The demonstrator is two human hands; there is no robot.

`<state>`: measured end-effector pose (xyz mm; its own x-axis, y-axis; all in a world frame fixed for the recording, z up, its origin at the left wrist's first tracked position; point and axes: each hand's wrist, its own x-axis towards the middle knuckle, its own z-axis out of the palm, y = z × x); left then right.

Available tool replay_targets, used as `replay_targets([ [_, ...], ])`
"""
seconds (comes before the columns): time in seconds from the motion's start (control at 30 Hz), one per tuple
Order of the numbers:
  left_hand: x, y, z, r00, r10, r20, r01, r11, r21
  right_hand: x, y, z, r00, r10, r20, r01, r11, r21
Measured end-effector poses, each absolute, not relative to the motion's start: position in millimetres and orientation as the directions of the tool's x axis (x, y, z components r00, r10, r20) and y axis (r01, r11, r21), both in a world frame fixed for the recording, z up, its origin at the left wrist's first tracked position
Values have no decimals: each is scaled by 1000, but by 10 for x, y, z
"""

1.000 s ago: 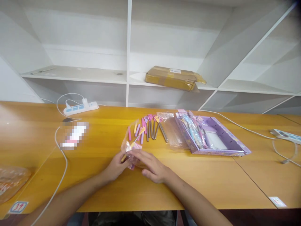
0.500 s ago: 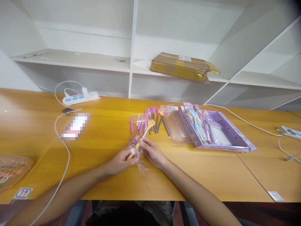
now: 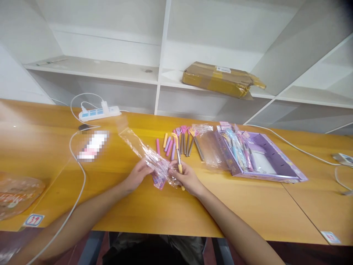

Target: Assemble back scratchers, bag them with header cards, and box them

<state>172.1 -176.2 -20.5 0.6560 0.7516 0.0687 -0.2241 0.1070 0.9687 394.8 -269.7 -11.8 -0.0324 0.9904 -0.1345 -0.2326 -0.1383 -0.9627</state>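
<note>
My right hand (image 3: 188, 179) is closed around the yellow handle of a back scratcher (image 3: 178, 152), which stands nearly upright with its claw head up. Crinkled against its fingers is a clear plastic bag (image 3: 145, 151). My left hand (image 3: 138, 174) pinches the same bag, whose far end stretches up to the left. A pink-purple printed card (image 3: 159, 182) shows under the bag, between the hands. Just beyond lie several loose handle sleeves (image 3: 169, 150) in pink, yellow and purple. Beside them are several metal-stemmed back scratchers (image 3: 190, 141) with coloured claw heads.
To the right stands a purple display box (image 3: 278, 154) with bagged scratchers inside. Clear bags (image 3: 211, 151) lie against its left side. A power strip (image 3: 99, 113) and white cable (image 3: 78, 165) are on the left. A taped carton (image 3: 217, 79) sits on the shelf.
The yellow back scratcher has gone from both hands to my right hand alone and tilted more upright. My left hand has moved left, and the bag now stretches up-left.
</note>
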Motion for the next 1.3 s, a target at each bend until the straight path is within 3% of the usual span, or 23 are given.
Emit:
replay_targets([
  [0.17, 1745, -1811, -147, 740, 673, 0, -180, 198, 964, 3977, -2668, -102, -21, 1000, 10, 41, 11, -999],
  [0.3, 1728, -1770, -83, 545, 838, 22, -102, 41, 994, 4055, -2690, -91, -10, 999, 49, 60, 50, -997],
  [0.37, 1704, -1702, -92, 407, 913, 26, -94, 14, 995, 4114, -2713, -76, 19, 991, 136, 144, 132, -981],
  [0.47, 1670, -1594, -91, 269, 963, -28, -165, 75, 983, 4218, -2732, -37, -40, 959, 281, 436, 270, -858],
  [0.6, 1653, -1511, 24, 232, 972, -41, -343, 121, 931, 4308, -2713, -12, -105, 957, 269, 655, 270, -706],
  [0.77, 1657, -1477, 123, 217, 974, -68, -467, 165, 868, 4319, -2672, -31, -104, 967, 231, 701, 236, -673],
  [0.97, 1679, -1506, 86, 286, 952, -107, -460, 235, 856, 4285, -2678, -36, -117, 963, 243, 655, 259, -710],
  [1.3, 1662, -1481, 81, 330, 937, -117, -511, 281, 812, 4333, -2683, 6, -114, 969, 217, 718, 231, -657],
])
